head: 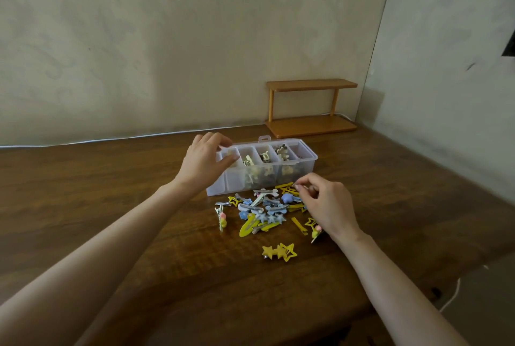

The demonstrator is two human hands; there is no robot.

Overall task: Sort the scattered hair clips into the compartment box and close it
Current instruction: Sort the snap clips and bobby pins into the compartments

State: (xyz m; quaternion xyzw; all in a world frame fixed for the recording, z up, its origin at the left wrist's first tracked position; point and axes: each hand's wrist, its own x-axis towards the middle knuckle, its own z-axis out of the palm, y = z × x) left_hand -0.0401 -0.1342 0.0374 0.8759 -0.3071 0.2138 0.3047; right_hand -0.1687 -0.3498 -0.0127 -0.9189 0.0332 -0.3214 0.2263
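A clear plastic compartment box [303,168] stands open on the wooden table, with beige and brown clips in its middle compartments. My left hand [204,161] grips the box's left end, fingers over the rim. In front of the box lies a pile of scattered hair clips [263,210], yellow, blue and grey. A yellow double-star clip [279,252] lies apart, nearer to me. My right hand [323,203] hovers over the right side of the pile, thumb and forefinger pinched on a small clip whose shape I cannot make out.
A small two-tier wooden shelf [310,107] stands at the back right by the wall. A white cable [452,294] hangs past the table's right front edge. The wooden table [111,178] runs wide to the left.
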